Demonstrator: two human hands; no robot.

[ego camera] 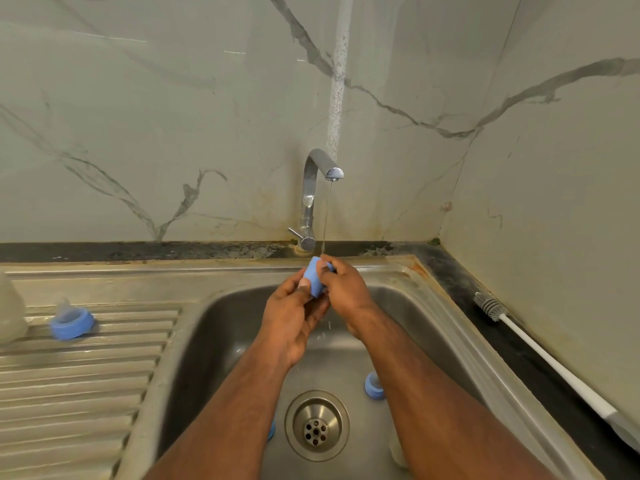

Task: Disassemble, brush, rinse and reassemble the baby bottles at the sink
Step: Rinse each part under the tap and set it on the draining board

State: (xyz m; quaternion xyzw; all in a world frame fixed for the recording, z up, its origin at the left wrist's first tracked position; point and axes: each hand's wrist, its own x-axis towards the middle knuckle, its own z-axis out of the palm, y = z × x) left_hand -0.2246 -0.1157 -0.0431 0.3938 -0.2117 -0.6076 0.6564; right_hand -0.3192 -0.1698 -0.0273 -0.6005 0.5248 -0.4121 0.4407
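holding a small blue cap point(316, 276) up under the tap point(313, 188), both hands are wrapped on it right over the back part of the sink point(221, 327). the left hand point(292, 318) has its thumb pressed on the near side of the cap with fingers curled underneath, and the right hand point(343, 289) pinches it from the top and far side. the cap's long axis is tilted, upper end leaning back and left toward the wall, lower end down toward the basin. can't tell which end is the open one since the fingers cover most of it. a thin stream of water point(325, 220) drops from the spout and lands right about where the right fingers meet the cap.

other stuff around: down in the basin a blue ring point(373, 386) sits just right of the drain point(316, 425), partly behind the right forearm. another bit of blue point(272, 430) peeks out left of the drain, mostly hidden by the left forearm. something pale and see-through point(398, 452) is at the bottom edge by the right arm, too blurry to call. on the ribbed draining board point(86, 375) to the left there's a blue collar with a clear teat point(71, 322) standing upright, and a clear bottle point(10, 313) cut off at the frame edge just beside it. a long white bottle brush point(540, 358) lies on the dark counter point(491, 323) to the right, bristle head pointing toward the back corner, well apart from the hands.
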